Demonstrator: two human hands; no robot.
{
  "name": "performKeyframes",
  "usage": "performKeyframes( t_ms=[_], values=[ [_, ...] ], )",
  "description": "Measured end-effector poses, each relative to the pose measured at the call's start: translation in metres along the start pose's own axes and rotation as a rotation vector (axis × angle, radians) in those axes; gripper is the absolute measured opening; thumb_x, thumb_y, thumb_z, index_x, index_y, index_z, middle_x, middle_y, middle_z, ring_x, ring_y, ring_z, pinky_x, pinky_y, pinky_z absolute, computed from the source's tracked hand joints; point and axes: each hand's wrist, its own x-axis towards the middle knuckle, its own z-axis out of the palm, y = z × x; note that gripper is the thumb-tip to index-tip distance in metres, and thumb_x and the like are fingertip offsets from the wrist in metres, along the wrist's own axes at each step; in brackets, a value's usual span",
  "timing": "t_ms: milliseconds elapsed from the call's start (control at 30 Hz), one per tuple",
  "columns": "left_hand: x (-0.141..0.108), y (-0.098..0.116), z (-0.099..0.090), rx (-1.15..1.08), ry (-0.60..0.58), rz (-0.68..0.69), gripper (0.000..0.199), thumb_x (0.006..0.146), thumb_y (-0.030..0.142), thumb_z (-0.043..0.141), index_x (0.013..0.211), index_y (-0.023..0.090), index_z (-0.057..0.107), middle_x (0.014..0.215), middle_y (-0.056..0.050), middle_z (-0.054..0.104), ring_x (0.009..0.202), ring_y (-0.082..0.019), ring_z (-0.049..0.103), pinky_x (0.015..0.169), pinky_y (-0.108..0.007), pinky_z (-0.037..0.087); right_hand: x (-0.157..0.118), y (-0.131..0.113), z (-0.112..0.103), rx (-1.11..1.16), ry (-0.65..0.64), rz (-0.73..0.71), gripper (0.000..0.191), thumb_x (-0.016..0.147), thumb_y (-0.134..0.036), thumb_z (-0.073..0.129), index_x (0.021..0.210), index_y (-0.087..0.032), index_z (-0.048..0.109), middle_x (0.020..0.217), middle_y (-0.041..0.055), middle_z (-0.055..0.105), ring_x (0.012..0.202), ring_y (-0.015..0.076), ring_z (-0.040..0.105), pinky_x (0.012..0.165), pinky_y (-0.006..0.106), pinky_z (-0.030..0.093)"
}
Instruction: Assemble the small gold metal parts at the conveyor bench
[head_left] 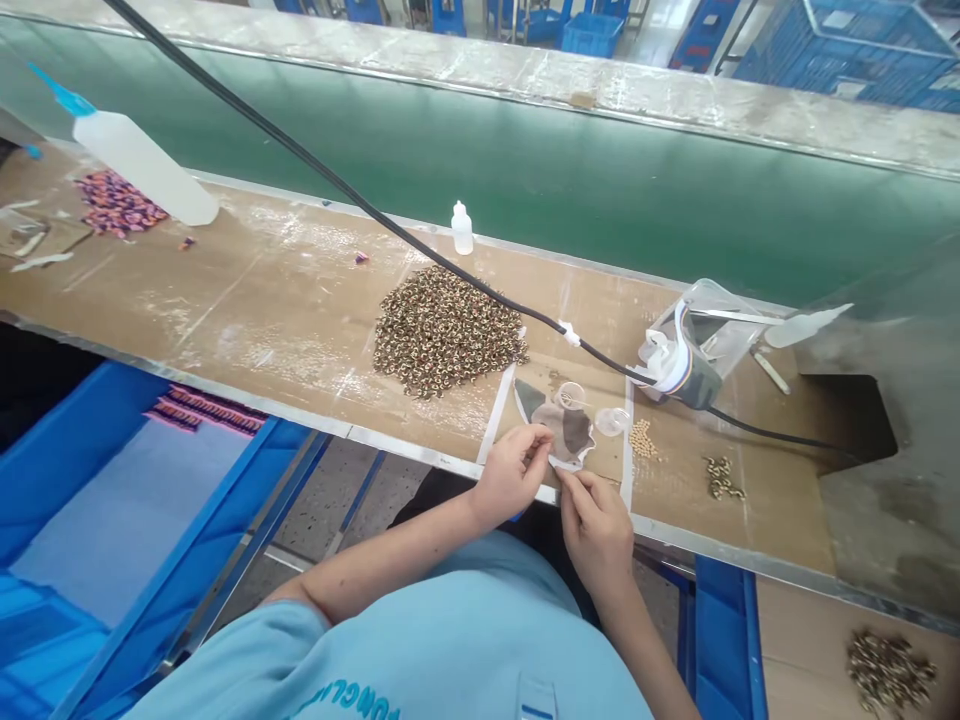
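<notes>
My left hand [514, 475] and my right hand [592, 530] meet at the table's front edge, fingertips pinched close together on a tiny piece too small to name. Just above them lies a crumpled clear plastic film [559, 425] with grey-brown patches. Two small clear plastic cups [571, 395] [611, 420] stand beside it. Left of my hands is a large heap of brass-coloured beads [442, 330]. To the right are a small pile of cream beads [643, 438] and a cluster of gold beads [721, 478].
A black cable [420, 240] crosses above the wooden bench [247, 300]. A squeeze bottle [142, 165], a small dropper bottle [462, 228], pink-purple beads [120, 203] and a taped device [679, 360] stand on it. A green belt [487, 170] runs behind; blue crates [127, 470] sit below left.
</notes>
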Motion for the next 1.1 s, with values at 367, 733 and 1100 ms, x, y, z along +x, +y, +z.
performKeyframes(
  t_ms=[367, 733, 1100],
  values=[
    [-0.001, 0.0, -0.001, 0.025, -0.002, 0.014, 0.012, 0.085, 0.017, 0.048, 0.092, 0.016, 0.058, 0.084, -0.007, 0.065, 0.077, -0.015, 0.063, 0.07, -0.025, 0.054, 0.019, 0.013, -0.015, 0.061, -0.019, 0.206, 0.021, 0.089, -0.033, 0.049, 0.08, -0.02, 0.063, 0.073, 0.0016, 0.062, 0.06, 0.0116, 0.056, 0.058, 0.024, 0.044],
    [0.0, 0.002, -0.002, 0.043, 0.01, 0.059, 0.012, 0.084, 0.014, 0.048, 0.09, 0.015, 0.058, 0.082, -0.006, 0.065, 0.075, -0.013, 0.063, 0.068, -0.023, 0.054, 0.021, 0.017, -0.008, -0.044, -0.063, 0.142, 0.028, 0.093, -0.035, 0.04, 0.078, -0.02, 0.058, 0.073, 0.0017, 0.058, 0.061, 0.0117, 0.054, 0.053, 0.022, 0.037],
    [-0.002, 0.0, -0.001, 0.033, -0.003, 0.044, 0.012, 0.084, 0.016, 0.048, 0.091, 0.016, 0.058, 0.084, -0.006, 0.065, 0.076, -0.014, 0.063, 0.07, -0.025, 0.055, 0.016, 0.018, -0.001, -0.055, -0.026, 0.197, 0.027, 0.094, -0.033, 0.037, 0.081, -0.02, 0.057, 0.075, 0.0031, 0.058, 0.064, 0.0139, 0.054, 0.056, 0.024, 0.037]
  ],
)
